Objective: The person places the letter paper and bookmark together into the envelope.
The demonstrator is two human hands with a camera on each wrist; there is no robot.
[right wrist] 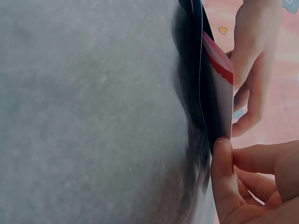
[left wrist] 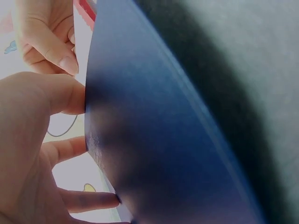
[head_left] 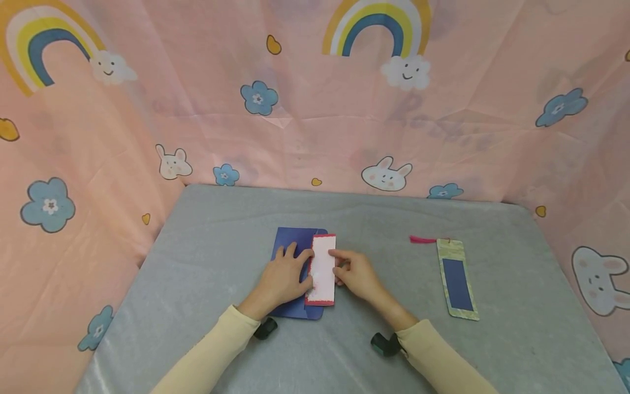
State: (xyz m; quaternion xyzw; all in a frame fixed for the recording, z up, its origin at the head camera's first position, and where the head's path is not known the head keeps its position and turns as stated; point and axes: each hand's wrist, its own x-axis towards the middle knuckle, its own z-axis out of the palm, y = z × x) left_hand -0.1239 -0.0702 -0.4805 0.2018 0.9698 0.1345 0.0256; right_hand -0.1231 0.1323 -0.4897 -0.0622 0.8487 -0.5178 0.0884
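Note:
A dark blue folder or booklet (head_left: pixel 290 312) lies on the table in the head view. Over its right side is a narrow white card (head_left: pixel 322 271) with red ends and a red left edge. My left hand (head_left: pixel 284 276) rests on the folder with fingers spread, its thumb and index fingertips at the card's left edge. In the left wrist view those fingers press the upper side of the blue cover (left wrist: pixel 140 121). With thumb and fingers my right hand (head_left: pixel 361 276) pinches the card's right edge. The right wrist view shows this pinch beside a dark blue edge (right wrist: pixel 205 93).
A green bookmark (head_left: pixel 451 250) with a dark blue panel and a pink-red tassel (head_left: pixel 422 239) lies to the right on the grey cloth-covered table (head_left: pixel 221 219). Behind the table hangs a pink curtain (head_left: pixel 315 142) with rainbows, flowers and rabbits.

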